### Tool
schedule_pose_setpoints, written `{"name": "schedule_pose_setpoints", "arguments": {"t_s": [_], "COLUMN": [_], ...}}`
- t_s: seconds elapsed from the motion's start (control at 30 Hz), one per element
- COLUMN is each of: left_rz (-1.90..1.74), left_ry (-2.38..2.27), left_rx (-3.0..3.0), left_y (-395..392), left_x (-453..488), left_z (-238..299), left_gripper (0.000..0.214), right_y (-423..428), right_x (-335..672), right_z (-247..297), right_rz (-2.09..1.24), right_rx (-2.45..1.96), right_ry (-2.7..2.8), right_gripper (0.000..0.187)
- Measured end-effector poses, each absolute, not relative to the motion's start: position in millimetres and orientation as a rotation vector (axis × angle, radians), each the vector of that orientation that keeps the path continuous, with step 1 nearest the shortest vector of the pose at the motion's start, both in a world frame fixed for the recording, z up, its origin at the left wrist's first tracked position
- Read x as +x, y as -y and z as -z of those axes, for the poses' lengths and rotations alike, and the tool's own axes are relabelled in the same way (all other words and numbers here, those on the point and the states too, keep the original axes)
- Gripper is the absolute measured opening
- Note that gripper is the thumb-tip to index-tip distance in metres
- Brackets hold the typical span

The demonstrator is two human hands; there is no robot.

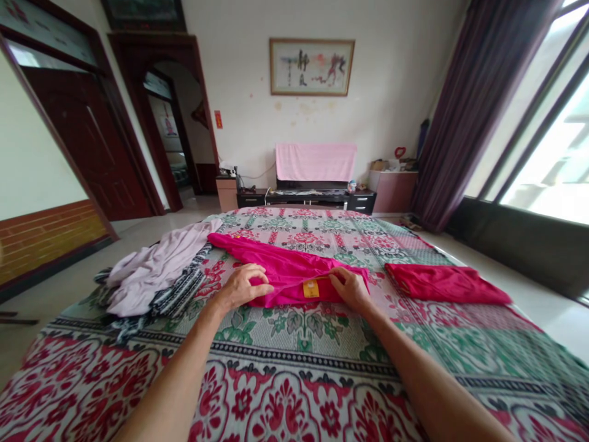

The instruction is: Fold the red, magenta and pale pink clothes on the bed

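A bright pink garment (285, 267) lies spread across the patterned blanket (304, 334) in front of me, with a yellow label (311, 289) showing near its close edge. My left hand (243, 286) rests at the garment's left part, thumb and forefinger apart with pink cloth visible between them. To the right of the label, my right hand (350, 287) pinches the garment's edge between thumb and fingers. One end of the pink cloth reaches toward the far left, beside the clothes pile.
On the left sits a pile of clothes, a pale pink garment (159, 264) over black-and-white striped cloth (179, 293). A folded red garment (448, 283) lies on the right. Beyond the blanket stands a low black cabinet (253, 201) with a pink cloth (316, 162) draped above it.
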State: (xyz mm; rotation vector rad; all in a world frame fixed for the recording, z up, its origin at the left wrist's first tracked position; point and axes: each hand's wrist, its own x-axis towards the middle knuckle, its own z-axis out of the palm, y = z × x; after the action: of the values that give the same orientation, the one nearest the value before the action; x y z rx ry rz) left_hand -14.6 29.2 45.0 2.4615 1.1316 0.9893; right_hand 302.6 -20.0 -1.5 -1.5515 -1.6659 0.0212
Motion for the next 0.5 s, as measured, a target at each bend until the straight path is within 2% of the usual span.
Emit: {"name": "schedule_pose_setpoints", "arguments": {"t_s": [0.1, 0.2, 0.37, 0.5], "left_rz": [-0.727, -0.639, -0.744, -0.946], "left_ry": [-1.090, -1.110, -1.154, -1.136], "left_rx": [2.549, 2.593, 2.539, 2.358], "left_y": [-26.9, -29.7, -38.6, -34.8], "left_x": [-14.7, -15.0, -13.4, -11.2], "left_z": [-44.3, -34.3, -24.0, -37.3], "left_gripper": [0.031, 0.042, 0.022, 0.025], "right_y": [19.2, 17.4, 17.0, 21.2], "right_x": [303.5, 306.4, 310.7, 309.2], "right_z": [0.4, 0.2, 1.3, -1.8], "right_rz": [-0.004, 0.025, 0.037, 0.051], "right_rx": [-1.547, -1.552, -1.547, -1.559], "right_ry": [1.582, 1.470, 1.460, 1.489], "right_gripper": [0.026, 0.026, 0.024, 0.024]}}
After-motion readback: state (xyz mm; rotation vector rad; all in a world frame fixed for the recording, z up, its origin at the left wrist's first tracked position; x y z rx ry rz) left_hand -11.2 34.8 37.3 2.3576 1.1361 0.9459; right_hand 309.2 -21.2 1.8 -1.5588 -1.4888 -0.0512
